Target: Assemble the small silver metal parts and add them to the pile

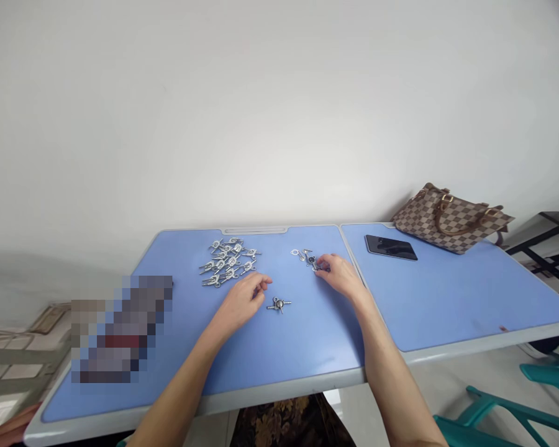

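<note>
My left hand [243, 301] hovers over the blue table, fingers loosely bent and slightly apart, with nothing visible in them. Just right of it lies a small metal piece [279, 304] with a round centre and thin arms sticking out. Beyond that hand, a cluster of similar metal pieces [230, 261] with rings and prongs is spread on the table. My right hand [339, 274] reaches down to a small group of loose metal parts [302, 253], its thumb and fingertips closed at a dark metal part [312, 261]. The fingers partly hide what they grip.
A black phone [391, 247] and a checkered handbag [451, 217] lie on the right-hand table [447, 310]. A pixelated object [130, 329] covers the left side. Green stools [494, 410] stand below right. Another person's hand [12, 428] shows at the lower left edge.
</note>
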A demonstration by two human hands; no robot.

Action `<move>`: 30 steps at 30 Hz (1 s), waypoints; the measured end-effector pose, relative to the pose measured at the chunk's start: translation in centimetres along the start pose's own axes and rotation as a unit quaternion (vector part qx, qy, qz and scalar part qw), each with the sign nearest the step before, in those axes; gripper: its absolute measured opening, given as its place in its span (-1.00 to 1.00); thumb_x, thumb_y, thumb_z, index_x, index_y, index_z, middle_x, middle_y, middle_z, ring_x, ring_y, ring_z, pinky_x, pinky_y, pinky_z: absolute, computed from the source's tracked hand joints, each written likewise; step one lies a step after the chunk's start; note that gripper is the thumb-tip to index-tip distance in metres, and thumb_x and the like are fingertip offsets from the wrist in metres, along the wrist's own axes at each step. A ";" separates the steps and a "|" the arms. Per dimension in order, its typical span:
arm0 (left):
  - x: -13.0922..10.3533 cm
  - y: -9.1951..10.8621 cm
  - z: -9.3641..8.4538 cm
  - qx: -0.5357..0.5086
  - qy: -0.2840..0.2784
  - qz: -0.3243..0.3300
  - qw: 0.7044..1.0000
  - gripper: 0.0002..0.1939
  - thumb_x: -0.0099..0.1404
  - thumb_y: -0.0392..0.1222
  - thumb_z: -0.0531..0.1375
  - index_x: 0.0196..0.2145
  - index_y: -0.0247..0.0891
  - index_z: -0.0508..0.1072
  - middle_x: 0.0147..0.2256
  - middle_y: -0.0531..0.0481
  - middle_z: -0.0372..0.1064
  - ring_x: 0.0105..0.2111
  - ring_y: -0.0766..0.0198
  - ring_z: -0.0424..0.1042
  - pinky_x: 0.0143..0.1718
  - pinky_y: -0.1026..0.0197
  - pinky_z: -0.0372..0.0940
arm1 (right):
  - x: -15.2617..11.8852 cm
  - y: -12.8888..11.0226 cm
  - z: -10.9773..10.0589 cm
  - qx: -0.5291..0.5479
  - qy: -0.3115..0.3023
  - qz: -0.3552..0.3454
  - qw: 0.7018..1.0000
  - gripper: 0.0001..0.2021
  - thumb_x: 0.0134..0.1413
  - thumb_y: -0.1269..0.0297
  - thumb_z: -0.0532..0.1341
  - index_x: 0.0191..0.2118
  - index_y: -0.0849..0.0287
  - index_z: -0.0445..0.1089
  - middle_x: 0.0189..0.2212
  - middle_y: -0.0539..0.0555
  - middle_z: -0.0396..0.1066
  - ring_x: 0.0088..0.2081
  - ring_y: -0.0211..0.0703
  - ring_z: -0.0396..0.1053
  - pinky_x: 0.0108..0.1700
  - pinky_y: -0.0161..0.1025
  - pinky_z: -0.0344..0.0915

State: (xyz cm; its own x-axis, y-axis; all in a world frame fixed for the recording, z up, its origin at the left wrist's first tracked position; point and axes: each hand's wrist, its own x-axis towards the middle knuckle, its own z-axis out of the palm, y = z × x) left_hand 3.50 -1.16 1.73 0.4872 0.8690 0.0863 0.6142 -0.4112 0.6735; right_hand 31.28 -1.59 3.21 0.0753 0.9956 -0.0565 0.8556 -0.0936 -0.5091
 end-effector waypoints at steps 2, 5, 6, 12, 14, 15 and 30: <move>0.0 0.0 0.0 0.003 0.000 -0.002 1.000 -0.66 0.18 -0.41 -0.03 -0.16 -0.21 0.41 -0.26 0.02 0.39 -0.29 0.27 0.39 -0.25 0.21 0.26 | -0.1 0.0 0.0 -0.003 -0.008 -0.001 1.000 -0.81 0.07 0.34 0.26 -0.16 0.10 0.48 -0.24 0.06 0.42 -0.26 -0.17 0.40 -0.20 -0.28 0.21; 0.1 0.0 0.0 0.005 0.000 -0.001 1.000 -0.67 0.18 -0.40 -0.02 -0.17 -0.21 0.41 -0.26 0.01 0.39 -0.29 0.26 0.39 -0.25 0.21 0.27 | -0.1 -0.1 0.0 -0.004 -0.025 -0.009 1.000 -0.88 0.07 0.35 0.26 -0.23 0.10 0.47 -0.26 0.04 0.41 -0.28 -0.18 0.39 -0.22 -0.29 0.19; 0.1 0.0 0.0 0.005 -0.001 -0.001 1.000 -0.67 0.19 -0.40 -0.02 -0.17 -0.21 0.41 -0.26 0.01 0.39 -0.29 0.26 0.39 -0.25 0.21 0.27 | -0.2 -0.1 0.0 -0.004 -0.032 -0.014 0.999 -0.89 0.06 0.36 0.26 -0.24 0.10 0.46 -0.27 0.03 0.42 -0.28 -0.19 0.38 -0.23 -0.30 0.18; 0.1 0.0 0.0 0.018 -0.010 -0.007 1.000 -0.68 0.22 -0.40 -0.03 -0.16 -0.21 0.41 -0.25 0.01 0.39 -0.29 0.27 0.40 -0.25 0.21 0.26 | -0.5 -0.7 0.3 -0.007 -0.071 -0.038 0.997 -0.94 0.02 0.38 0.27 -0.32 0.14 0.42 -0.31 0.02 0.43 -0.30 -0.20 0.35 -0.31 -0.32 0.14; 0.1 0.0 0.0 0.022 -0.011 -0.007 1.000 -0.69 0.22 -0.39 -0.03 -0.16 -0.21 0.41 -0.25 0.01 0.39 -0.29 0.27 0.40 -0.26 0.21 0.26 | -0.6 -0.9 0.4 -0.012 -0.079 -0.046 0.996 -0.95 0.02 0.37 0.27 -0.33 0.14 0.41 -0.31 0.02 0.43 -0.31 -0.20 0.34 -0.32 -0.32 0.12; 0.1 0.1 0.0 0.024 -0.011 -0.006 1.000 -0.69 0.23 -0.39 -0.03 -0.16 -0.21 0.41 -0.25 0.01 0.39 -0.29 0.27 0.40 -0.26 0.21 0.27 | -0.7 -1.0 0.4 -0.014 -0.082 -0.050 0.995 -0.95 0.02 0.37 0.27 -0.33 0.14 0.40 -0.31 0.02 0.43 -0.31 -0.20 0.34 -0.32 -0.32 0.11; 2.5 1.9 1.5 0.033 -0.001 -0.015 0.999 -0.86 0.28 -0.18 0.15 -0.23 -0.21 0.47 -0.21 -0.03 0.41 -0.23 0.19 0.41 -0.17 0.15 0.26 | -1.2 -5.0 2.7 -0.060 -0.101 -0.147 0.982 -0.92 0.15 0.33 0.25 -0.22 0.14 0.43 -0.23 0.07 0.43 -0.26 -0.15 0.40 -0.29 -0.28 0.12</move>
State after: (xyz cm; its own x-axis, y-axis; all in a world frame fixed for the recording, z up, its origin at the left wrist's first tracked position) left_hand 6.75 -0.21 2.14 0.4685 0.8811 0.0649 0.6687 -0.4016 0.6257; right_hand 25.52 -2.36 3.48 -0.2771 0.9559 -0.0970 0.8798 0.2119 -0.4254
